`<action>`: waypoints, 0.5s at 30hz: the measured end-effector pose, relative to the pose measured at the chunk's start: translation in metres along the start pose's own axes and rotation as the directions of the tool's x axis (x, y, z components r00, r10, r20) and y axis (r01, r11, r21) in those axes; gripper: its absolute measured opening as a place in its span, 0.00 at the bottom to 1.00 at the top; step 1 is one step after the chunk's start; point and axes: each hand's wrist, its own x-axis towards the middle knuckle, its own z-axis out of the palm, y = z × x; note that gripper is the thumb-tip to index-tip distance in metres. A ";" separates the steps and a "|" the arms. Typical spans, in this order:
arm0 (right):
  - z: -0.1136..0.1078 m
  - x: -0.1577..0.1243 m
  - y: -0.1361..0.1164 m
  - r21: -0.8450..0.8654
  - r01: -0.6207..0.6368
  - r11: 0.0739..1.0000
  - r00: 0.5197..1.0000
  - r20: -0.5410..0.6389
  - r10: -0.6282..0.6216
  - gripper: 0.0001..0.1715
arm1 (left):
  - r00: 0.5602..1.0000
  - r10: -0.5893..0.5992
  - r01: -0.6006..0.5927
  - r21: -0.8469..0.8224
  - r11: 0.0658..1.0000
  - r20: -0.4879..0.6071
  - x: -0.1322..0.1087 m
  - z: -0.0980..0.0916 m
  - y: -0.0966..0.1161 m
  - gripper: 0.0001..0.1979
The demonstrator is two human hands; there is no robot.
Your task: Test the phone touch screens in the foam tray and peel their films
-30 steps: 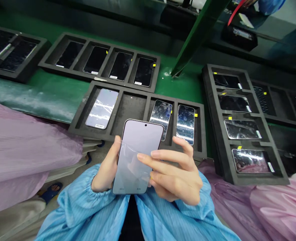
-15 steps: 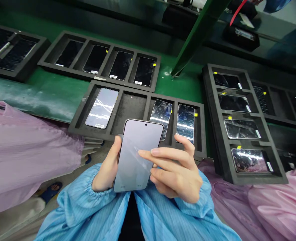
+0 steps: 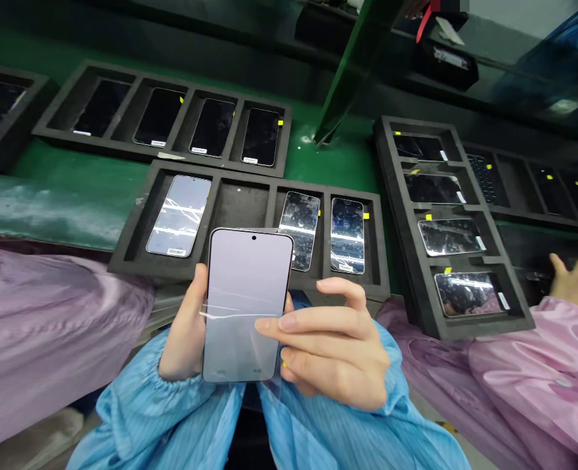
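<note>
The smartphone [image 3: 244, 287] has come more upright at the centre, its long edge gripped in the curled left hand [image 3: 184, 326], while the loosely open right hand [image 3: 333, 349] lays a fingertip [image 3: 269, 324] on the clear film [image 3: 230, 312] over the screen, with the foam tray [image 3: 240, 209] at 12 o'clock.

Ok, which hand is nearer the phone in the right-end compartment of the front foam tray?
Right: the right hand is just below that phone; the left hand is farther left, past the handheld phone.

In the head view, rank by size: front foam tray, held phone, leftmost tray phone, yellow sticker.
1. Front foam tray
2. Held phone and leftmost tray phone: held looks bigger but is nearer, so unsure
3. Yellow sticker
</note>
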 end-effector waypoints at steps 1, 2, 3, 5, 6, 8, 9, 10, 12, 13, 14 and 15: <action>-0.001 0.000 -0.001 -0.010 -0.017 1.000 1.000 0.014 0.017 0.23 | 1.000 -0.012 0.012 0.014 1.000 0.002 0.000 0.002 0.001 0.32; -0.002 -0.001 -0.002 -0.020 -0.031 0.999 0.999 0.028 0.031 0.24 | 1.000 -0.022 0.021 0.028 0.999 0.007 0.001 0.005 0.001 0.33; -0.003 -0.001 -0.003 -0.025 -0.042 0.999 0.998 0.043 0.043 0.25 | 1.000 -0.026 0.026 0.039 0.999 0.012 0.002 0.008 0.001 0.33; -0.005 -0.001 -0.004 -0.001 -0.025 1.000 0.998 0.050 0.025 0.25 | 1.000 -0.026 0.025 0.054 0.998 0.014 0.005 0.015 0.000 0.35; -0.005 -0.001 -0.003 0.022 -0.006 1.000 0.999 0.047 0.005 0.25 | 1.000 -0.021 0.020 0.061 0.998 0.010 0.006 0.018 0.000 0.37; -0.004 0.000 -0.002 0.063 0.021 0.998 0.999 0.038 -0.023 0.25 | 1.000 -0.010 0.010 0.080 0.997 0.000 0.008 0.023 -0.001 0.39; -0.003 0.001 -0.001 0.073 0.027 0.997 0.999 0.029 -0.030 0.25 | 1.000 -0.004 0.005 0.088 0.996 -0.007 0.009 0.024 -0.001 0.40; -0.002 0.003 0.000 0.079 0.032 0.996 0.999 0.023 -0.034 0.25 | 1.000 -0.002 0.003 0.091 0.996 -0.018 0.009 0.024 -0.001 0.40; 0.000 0.006 0.002 0.085 0.047 0.995 0.999 0.021 -0.049 0.24 | 0.998 -0.002 0.006 0.079 0.997 -0.057 0.010 0.022 -0.001 0.38; 0.000 0.009 0.004 0.082 0.055 0.995 0.998 0.035 -0.058 0.24 | 0.997 0.006 0.000 0.065 0.998 -0.081 0.010 0.020 -0.002 0.37; 0.001 0.012 0.006 0.074 0.058 0.996 0.997 0.052 -0.062 0.23 | 0.995 0.015 -0.010 0.051 0.999 -0.102 0.012 0.018 -0.002 0.36; 0.001 0.015 0.009 0.061 0.049 0.997 0.996 0.070 -0.054 0.22 | 0.993 0.023 -0.018 0.039 0.999 -0.117 0.014 0.017 -0.004 0.36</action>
